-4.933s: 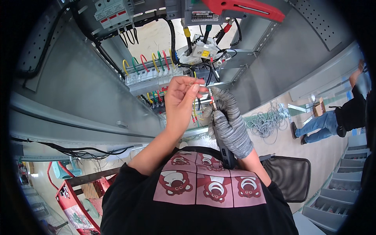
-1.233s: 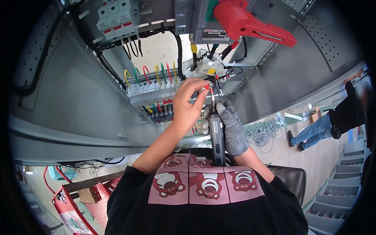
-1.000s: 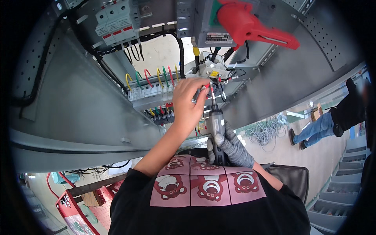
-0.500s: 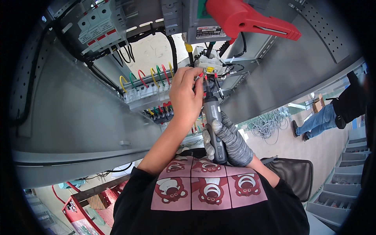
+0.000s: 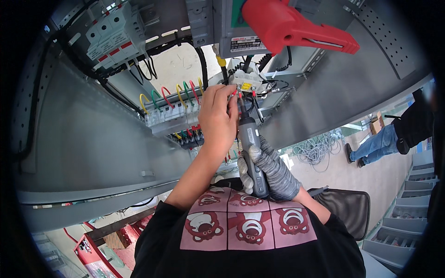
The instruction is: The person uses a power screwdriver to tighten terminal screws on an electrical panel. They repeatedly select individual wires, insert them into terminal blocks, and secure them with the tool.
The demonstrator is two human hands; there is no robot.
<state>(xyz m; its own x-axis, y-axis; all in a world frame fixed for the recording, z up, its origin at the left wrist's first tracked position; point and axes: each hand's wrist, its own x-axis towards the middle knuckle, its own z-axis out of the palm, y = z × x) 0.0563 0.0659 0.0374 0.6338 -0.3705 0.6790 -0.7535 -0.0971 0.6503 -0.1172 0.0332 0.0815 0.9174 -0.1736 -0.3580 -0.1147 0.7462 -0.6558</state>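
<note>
My right hand (image 5: 274, 172), in a grey knit glove, is wrapped round a dark grey electric screwdriver (image 5: 251, 139). The screwdriver points away from me, its bit reaching up to a small pale component with a yellow label (image 5: 246, 86). Bare, my left hand (image 5: 217, 113) pinches a wire end with a red sleeve (image 5: 234, 92) beside the bit, at that component's left edge. Whether the bit sits in a screw is too small to tell. Black wires (image 5: 273, 85) run off the component's right side, one with a red sleeve.
Grey cabinet walls flank my arms. A big red rotary handle (image 5: 301, 30) juts out above right. At upper left are white circuit breakers (image 5: 115, 39); below them, a terminal row (image 5: 171, 113) with coloured wire loops. Coiled cable (image 5: 317, 150) and a standing person (image 5: 384, 136) are at right.
The view has shifted slightly. The screwdriver and both hands sit a little lower and further left in the picture, with the same holds kept.
</note>
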